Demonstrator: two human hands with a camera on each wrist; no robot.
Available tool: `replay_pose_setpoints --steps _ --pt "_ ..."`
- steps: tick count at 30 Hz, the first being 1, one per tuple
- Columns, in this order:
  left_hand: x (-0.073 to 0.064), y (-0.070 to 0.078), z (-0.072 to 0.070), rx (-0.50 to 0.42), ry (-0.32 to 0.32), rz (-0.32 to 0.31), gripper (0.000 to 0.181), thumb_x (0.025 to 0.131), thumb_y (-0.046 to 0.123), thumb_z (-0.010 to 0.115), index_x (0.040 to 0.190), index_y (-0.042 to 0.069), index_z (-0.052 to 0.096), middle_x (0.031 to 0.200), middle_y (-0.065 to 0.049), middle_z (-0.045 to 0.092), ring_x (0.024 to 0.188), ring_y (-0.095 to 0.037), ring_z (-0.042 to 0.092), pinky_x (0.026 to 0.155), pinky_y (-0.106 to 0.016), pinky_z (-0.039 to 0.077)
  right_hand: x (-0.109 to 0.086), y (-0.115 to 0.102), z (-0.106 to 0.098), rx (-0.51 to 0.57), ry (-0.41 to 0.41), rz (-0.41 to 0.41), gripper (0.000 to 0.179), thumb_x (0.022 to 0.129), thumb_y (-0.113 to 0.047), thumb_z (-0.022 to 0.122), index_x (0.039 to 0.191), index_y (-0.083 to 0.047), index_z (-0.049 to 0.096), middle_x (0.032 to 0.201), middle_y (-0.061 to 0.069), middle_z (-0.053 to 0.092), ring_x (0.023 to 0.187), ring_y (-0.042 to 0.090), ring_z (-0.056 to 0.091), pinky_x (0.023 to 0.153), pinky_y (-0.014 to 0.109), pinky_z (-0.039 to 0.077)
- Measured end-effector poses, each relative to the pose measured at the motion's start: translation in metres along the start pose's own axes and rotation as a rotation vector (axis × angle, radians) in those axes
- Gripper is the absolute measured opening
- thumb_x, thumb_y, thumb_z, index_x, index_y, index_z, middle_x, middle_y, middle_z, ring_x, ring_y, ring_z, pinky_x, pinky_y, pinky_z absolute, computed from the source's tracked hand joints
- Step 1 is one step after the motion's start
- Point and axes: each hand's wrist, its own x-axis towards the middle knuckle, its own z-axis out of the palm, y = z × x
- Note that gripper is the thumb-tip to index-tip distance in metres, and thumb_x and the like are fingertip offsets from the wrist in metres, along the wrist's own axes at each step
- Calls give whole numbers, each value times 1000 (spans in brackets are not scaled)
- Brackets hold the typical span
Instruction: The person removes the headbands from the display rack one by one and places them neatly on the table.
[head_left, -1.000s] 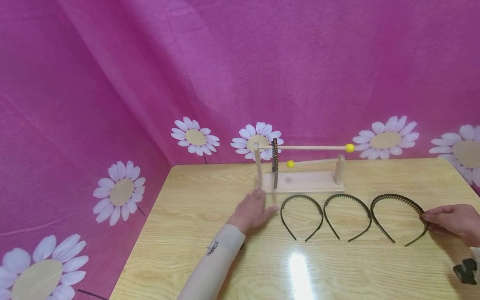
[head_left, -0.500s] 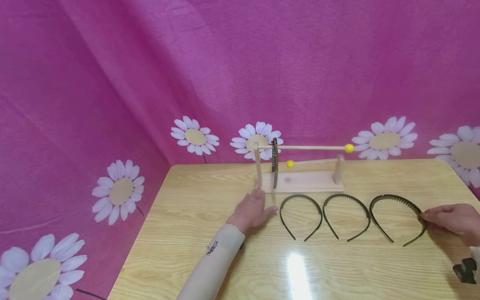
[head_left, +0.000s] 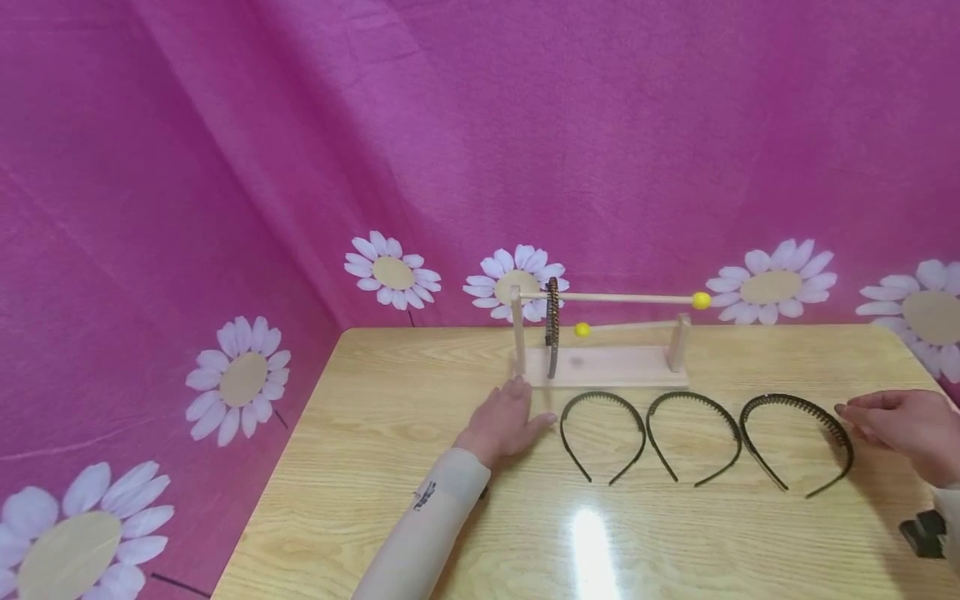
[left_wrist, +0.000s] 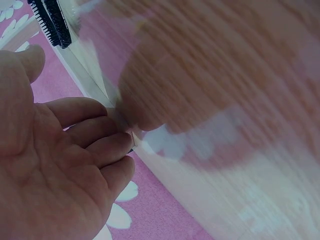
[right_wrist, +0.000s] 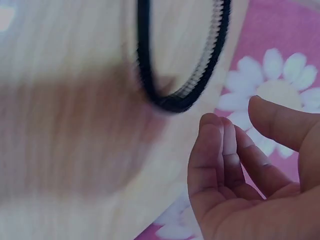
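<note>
Three dark toothed headbands lie in a row on the table: a left headband, a middle headband and a right headband. My right hand is just off the right headband's outer side; in the right wrist view a gap shows between thumb and fingers, with nothing held. My left hand has its fingertips at the near left corner of a wooden stand, palm seen in the left wrist view. Another headband hangs on the stand's upper rod, near its left post.
The stand has a lower rod from its right post; both rods end in yellow balls. Behind the wooden table hangs a magenta cloth with white daisies.
My right hand has let go of the right headband and moved slightly up from it. The headband stays at the row's end. My left hand has not moved.
</note>
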Motion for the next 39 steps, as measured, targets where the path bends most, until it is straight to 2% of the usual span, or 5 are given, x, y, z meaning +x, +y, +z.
replay_pose_setpoints --steps 7,20,29,35,39 --pt "-1 0 0 -11 7 2 71 102 56 48 140 -4 50 152 -22 42 127 -36 53 107 -45 46 -9 -42 11 -130 -7 -92 64 99 -41 62 122 19 58 96 21 73 69 13 68 57 25 51" --pt "-1 -1 1 -26 31 5 64 101 55 52 130 -2 56 142 -20 51 111 -33 59 99 -44 51 -15 -101 41 -22 -78 -226 59 99 -42 63 127 10 61 109 20 72 79 7 70 65 20 54" --pt "0 1 0 -14 11 1 68 101 56 49 138 -2 52 150 -21 44 126 -34 53 107 -45 46 -18 -142 69 46 -60 -340 45 100 -31 64 123 8 66 112 24 70 80 4 67 68 18 54" --pt "0 1 0 -4 -5 -5 71 102 57 47 141 -2 49 154 -21 41 134 -34 48 112 -45 40 -20 -166 88 37 -61 -395 42 99 -29 66 122 6 68 106 20 72 86 16 68 70 22 54" --pt "1 1 2 -9 -8 -17 74 101 58 47 144 -3 47 155 -21 38 136 -36 45 113 -45 39 -22 -179 100 20 -87 -409 47 99 -35 66 125 5 67 117 24 69 102 33 67 77 31 58"
